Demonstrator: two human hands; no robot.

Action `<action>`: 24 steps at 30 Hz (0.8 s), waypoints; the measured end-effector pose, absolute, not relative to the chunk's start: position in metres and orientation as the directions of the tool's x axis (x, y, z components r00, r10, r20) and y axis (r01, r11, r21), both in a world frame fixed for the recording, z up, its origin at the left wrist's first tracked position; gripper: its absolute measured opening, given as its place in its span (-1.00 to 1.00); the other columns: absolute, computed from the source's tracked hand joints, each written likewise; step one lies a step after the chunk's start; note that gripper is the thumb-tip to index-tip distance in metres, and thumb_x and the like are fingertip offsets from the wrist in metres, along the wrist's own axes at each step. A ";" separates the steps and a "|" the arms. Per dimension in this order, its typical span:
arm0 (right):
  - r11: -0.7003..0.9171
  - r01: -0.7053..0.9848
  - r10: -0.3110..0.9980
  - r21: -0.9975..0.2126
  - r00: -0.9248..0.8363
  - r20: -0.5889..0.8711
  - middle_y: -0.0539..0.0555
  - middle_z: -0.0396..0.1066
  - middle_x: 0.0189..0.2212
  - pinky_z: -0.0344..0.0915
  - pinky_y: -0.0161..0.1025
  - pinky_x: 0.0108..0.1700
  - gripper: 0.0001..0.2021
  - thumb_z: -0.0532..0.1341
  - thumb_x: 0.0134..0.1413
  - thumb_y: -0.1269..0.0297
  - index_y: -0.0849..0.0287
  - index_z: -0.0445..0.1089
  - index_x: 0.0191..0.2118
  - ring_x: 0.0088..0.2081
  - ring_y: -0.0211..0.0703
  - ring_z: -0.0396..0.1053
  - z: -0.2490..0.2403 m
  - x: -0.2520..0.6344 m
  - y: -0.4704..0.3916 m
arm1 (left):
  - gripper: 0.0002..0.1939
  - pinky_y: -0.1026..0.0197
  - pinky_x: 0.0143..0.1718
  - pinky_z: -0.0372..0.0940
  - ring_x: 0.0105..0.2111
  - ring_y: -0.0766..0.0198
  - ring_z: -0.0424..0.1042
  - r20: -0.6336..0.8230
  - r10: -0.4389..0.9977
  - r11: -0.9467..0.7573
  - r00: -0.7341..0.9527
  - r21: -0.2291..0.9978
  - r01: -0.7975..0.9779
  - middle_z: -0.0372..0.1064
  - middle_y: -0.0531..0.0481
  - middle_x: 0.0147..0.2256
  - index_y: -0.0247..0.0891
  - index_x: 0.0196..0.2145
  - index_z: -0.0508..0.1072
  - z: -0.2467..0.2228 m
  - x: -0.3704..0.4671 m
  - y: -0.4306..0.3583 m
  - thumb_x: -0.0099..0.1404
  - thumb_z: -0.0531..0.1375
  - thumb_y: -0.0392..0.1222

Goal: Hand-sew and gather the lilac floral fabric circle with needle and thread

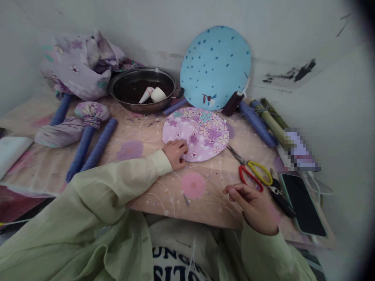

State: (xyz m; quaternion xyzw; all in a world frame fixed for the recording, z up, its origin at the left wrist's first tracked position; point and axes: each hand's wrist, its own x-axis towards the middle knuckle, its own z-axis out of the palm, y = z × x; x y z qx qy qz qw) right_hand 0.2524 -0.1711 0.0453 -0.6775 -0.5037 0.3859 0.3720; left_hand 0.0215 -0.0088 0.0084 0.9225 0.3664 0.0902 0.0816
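A round disc covered in lilac floral fabric point(202, 134) lies on the table in front of me. My left hand point(175, 155) is at its lower left edge, fingers curled over the rim and gripping it. To the lower right, apart from the disc, my right hand point(252, 203) has thumb and fingertips pressed together in a pinch. Whatever is between them is too small to make out. Scissors point(249, 164) with one yellow and one red handle lie beyond my right hand, their tips close to the disc.
Black-handled snips point(281, 199) and a phone point(303, 203) lie at right. A blue dotted disc point(216, 62) leans on the wall beside a dark thread spool point(232, 104). A metal pan point(125, 102) holds white cones. Blue-wrapped sticks point(99, 144) and bundled floral cloth point(79, 70) are at left.
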 end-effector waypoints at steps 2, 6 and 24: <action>-0.210 0.401 0.971 -0.892 0.193 -0.142 0.12 0.46 -0.53 0.38 -0.28 -0.40 -0.62 0.23 -0.09 -0.10 0.17 0.48 -0.51 -0.47 -0.16 0.41 0.047 0.251 -0.171 | -0.75 0.09 -0.19 0.20 -0.18 0.07 0.30 0.116 0.691 -0.718 0.713 0.228 0.658 0.32 -0.15 -0.17 -0.28 -0.30 0.36 0.007 0.021 -0.008 0.00 0.13 -0.20; -0.191 0.418 0.975 -0.888 0.185 -0.123 0.12 0.47 -0.53 0.38 -0.29 -0.41 -0.63 0.22 -0.07 -0.07 0.16 0.47 -0.52 -0.47 -0.15 0.41 0.048 0.253 -0.172 | -0.75 0.09 -0.20 0.20 -0.19 0.07 0.30 0.128 0.693 -0.715 0.709 0.243 0.656 0.32 -0.14 -0.18 -0.27 -0.30 0.35 0.006 0.020 -0.008 0.00 0.13 -0.20; -0.264 0.427 0.959 -0.865 0.212 -0.189 0.14 0.50 -0.49 0.34 -0.30 -0.47 -0.64 0.22 -0.04 -0.06 0.14 0.44 -0.55 -0.45 -0.11 0.43 0.046 0.275 -0.195 | -0.76 0.08 -0.22 0.18 -0.18 0.05 0.30 0.124 0.707 -0.702 0.696 0.239 0.671 0.33 -0.15 -0.19 -0.27 -0.31 0.35 0.008 0.022 -0.009 -0.01 0.13 -0.20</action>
